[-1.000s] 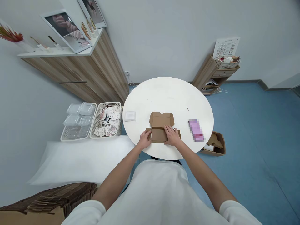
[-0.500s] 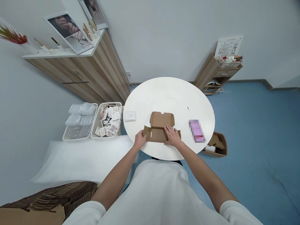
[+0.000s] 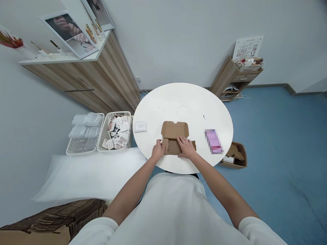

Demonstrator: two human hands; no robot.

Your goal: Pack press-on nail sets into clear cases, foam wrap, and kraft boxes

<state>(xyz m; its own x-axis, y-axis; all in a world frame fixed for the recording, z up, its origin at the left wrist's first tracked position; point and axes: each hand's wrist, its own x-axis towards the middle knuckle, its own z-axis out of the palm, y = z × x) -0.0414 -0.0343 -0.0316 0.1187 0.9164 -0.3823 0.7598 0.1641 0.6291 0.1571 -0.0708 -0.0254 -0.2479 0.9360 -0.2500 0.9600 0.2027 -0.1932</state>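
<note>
On the rounded white table (image 3: 182, 105) above blue flooring (image 3: 270, 136), we now fold inward the brown cardboard box flap (image 3: 165, 145), left hand (image 3: 158, 150) grip unclear, right hand (image 3: 187, 148) splayed.

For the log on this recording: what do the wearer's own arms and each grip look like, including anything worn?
The left sleeve and right sleeve are short, plain and white, matching the white top. Below them both arms are bare, with no watch or bracelet visible. The left grip and right grip are ungloved human hands; rings are too small to tell.
</note>
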